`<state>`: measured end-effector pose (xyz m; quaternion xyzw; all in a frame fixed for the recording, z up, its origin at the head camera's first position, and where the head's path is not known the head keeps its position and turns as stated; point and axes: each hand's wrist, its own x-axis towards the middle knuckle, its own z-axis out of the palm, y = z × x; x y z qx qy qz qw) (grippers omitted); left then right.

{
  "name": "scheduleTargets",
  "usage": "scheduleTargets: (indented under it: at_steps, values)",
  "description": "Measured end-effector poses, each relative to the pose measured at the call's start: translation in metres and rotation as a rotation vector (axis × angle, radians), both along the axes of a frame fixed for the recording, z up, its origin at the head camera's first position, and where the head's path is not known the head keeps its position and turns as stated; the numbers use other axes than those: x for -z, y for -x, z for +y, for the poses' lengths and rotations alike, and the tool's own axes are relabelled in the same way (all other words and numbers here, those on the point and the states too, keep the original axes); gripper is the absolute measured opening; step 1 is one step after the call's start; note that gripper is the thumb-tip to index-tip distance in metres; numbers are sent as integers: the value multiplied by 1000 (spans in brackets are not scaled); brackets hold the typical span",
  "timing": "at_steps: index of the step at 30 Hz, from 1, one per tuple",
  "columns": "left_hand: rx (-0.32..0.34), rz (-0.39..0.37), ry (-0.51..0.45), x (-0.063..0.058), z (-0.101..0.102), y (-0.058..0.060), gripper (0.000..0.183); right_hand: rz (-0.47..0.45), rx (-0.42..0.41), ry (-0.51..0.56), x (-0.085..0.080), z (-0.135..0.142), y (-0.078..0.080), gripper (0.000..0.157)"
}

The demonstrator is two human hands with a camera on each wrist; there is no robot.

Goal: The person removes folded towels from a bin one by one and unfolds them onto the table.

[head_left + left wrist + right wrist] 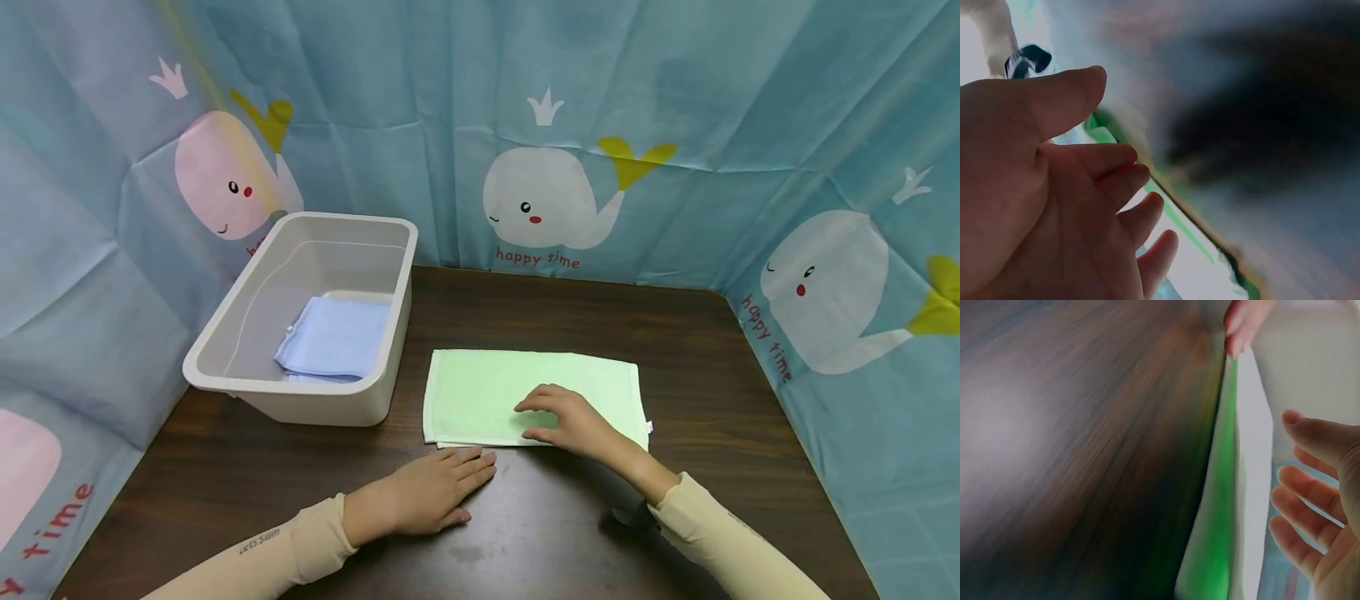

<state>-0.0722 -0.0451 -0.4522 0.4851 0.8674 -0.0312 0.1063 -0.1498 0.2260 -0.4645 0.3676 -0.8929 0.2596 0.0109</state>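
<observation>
A light green towel (480,392), folded into a long rectangle, lies flat on the dark wooden table. Just below its near left edge is my left hand (438,492), palm down with fingers extended; the fingertips lie at or very near the towel's edge. My right hand (562,421) hovers over the towel's near right part, its fingers parted and slightly bent, holding nothing. In the right wrist view, the right-hand fingers (1310,503) stand apart from the towel (1225,506). The left wrist view shows the left palm (1079,206) with nothing in it.
A grey plastic basin (386,354) stands to the left on the table (570,308), with a folded blue cloth (341,333) inside. Light blue curtains (420,83) printed with whales surround the table at the back and sides. A white tag (649,427) sticks out at the towel's right end.
</observation>
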Motion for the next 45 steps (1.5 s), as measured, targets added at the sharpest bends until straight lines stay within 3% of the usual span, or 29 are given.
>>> scheduleTargets:
  at_steps: [8, 17, 21, 31, 37, 45]
  values:
    - [-17, 6, 12, 7, 3, -7, 66, 114, -140, -173, 10, -51, 9, 33]
    - [-160, -67, 59, 3, 9, -17, 72, 155, -157, -236, 14, -61, 9, 33]
    - [-193, -64, 59, 3, 9, -21, 71, 203, -163, -250, 13, -63, 10, 32]
    - [-355, -17, 55, 12, 5, -20, 75, 258, -108, -158, 14, -67, 12, 21]
    - [-364, -39, 42, 14, 2, -19, 75, 255, -78, -89, 16, -68, 14, 13]
    - [-368, -69, 10, 15, 1, -16, 80, 159, -48, -8, 9, -68, 20, 12]
